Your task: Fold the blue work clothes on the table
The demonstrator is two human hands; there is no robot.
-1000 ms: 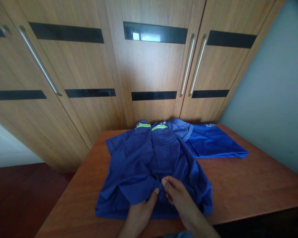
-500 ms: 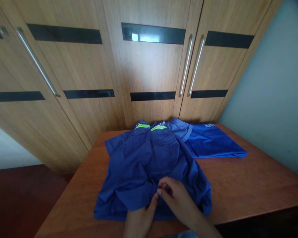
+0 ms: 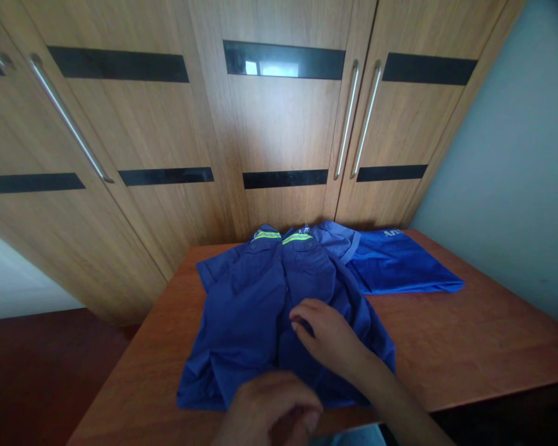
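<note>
A dark blue short-sleeved button shirt (image 3: pixel 251 316) lies front up, its collar end toward the wardrobe and its hem toward me. Yellow-green strips (image 3: pixel 298 238) run above its two chest pockets. Over the lower right part of the front, my right hand (image 3: pixel 327 334) hovers with curved fingers, thumb and forefinger slightly apart and nothing seen between them. Close to the camera, my left hand (image 3: pixel 272 409) is blurred above the hem, its fingers loosely bent, away from the cloth and holding nothing visible.
A folded bright blue garment (image 3: pixel 394 263) with pale lettering lies beside the shirt on the brown wooden table (image 3: pixel 483 328). Behind stands a wooden wardrobe (image 3: pixel 279 118) with metal handles. A pale wall (image 3: pixel 515 186) borders the right side.
Both hands have let go of the shirt front near the hem. My left hand has come out from under the cloth toward me; my right has moved slightly up. The front now lies flatter.
</note>
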